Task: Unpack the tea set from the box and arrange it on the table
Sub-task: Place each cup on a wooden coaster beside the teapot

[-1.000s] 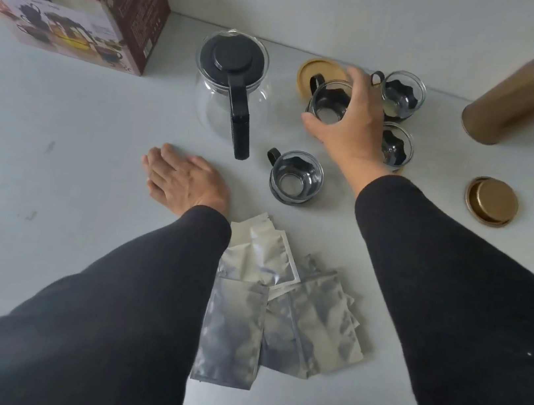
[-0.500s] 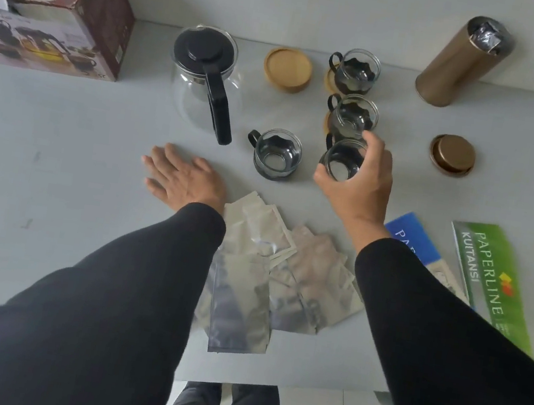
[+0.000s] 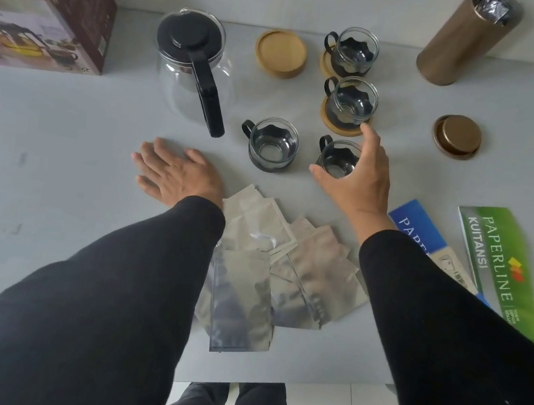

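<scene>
Grey table (image 3: 62, 123) set against a pale wall, seen from above. Box (image 3: 42, 5), printed with the tea set, stands at the far left corner. Glass teapot (image 3: 195, 67) with black lid and black handle sits near the far edge, left of centre; judged heavy for its thin walls, brittle and smooth, so best lifted by the handle with support under the base.

Gold canister (image 3: 463, 41) stands at the far right corner, foil showing in its open mouth; its gold lid (image 3: 457, 135) lies apart, toward the right edge. Foil sachets (image 3: 270, 265) lie heaped near the front edge between the two sleeves. Two printed booklets (image 3: 504, 272) lie toward the right edge.

Four glass cups in black holders: two far cups (image 3: 353, 54) (image 3: 351, 102) each on a wooden coaster; a third cup (image 3: 272, 144) bare on the table near the centre; a fourth cup (image 3: 338, 159) just to its right, also without a coaster. A spare wooden coaster (image 3: 280, 52) lies between teapot and far cups. Cups are judged light, rigid and breakable; the small black handle or the rim offers the surest hold.

Right hand (image 3: 356, 177) arches over the fourth cup, thumb and fingers around its rim; whether they grip or have just released cannot be told. Left hand (image 3: 176, 173) rests flat on the table, fingers extended, holding nothing.
</scene>
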`<action>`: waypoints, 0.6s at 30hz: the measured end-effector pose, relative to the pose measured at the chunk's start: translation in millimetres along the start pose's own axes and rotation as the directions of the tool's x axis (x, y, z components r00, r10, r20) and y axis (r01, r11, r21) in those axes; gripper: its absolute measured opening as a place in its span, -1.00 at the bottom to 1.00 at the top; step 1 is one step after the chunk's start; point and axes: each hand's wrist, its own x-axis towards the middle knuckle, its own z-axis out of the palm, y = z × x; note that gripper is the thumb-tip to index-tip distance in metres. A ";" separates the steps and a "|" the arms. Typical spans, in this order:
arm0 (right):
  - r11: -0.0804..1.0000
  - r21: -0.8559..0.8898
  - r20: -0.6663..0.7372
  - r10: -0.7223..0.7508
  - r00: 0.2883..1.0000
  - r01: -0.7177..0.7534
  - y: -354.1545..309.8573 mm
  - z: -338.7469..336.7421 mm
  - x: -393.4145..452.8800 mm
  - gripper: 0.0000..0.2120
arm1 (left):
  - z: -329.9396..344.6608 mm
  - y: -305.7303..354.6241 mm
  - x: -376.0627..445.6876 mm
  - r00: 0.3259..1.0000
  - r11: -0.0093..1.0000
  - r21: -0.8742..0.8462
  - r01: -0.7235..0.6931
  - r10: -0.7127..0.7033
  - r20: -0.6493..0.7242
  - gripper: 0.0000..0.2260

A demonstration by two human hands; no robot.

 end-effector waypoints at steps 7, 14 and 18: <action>0.971 -0.119 -0.180 -0.226 0.957 0.207 -28.2 -2.1 48.2 -0.36 | -2.2 10.7 5.0 0.985 0.987 -0.028 0.161 -0.162 -0.053 -0.54; 0.975 -0.043 0.048 -0.214 0.976 0.216 -62.8 52.8 117.2 -0.38 | 2.0 14.2 5.3 0.977 0.980 -0.045 0.191 -0.195 -0.086 -0.56; 0.997 -0.035 0.176 -0.062 0.983 0.069 -78.6 78.0 144.1 -0.26 | 2.5 15.9 7.3 0.970 0.974 -0.056 0.218 -0.222 -0.095 -0.57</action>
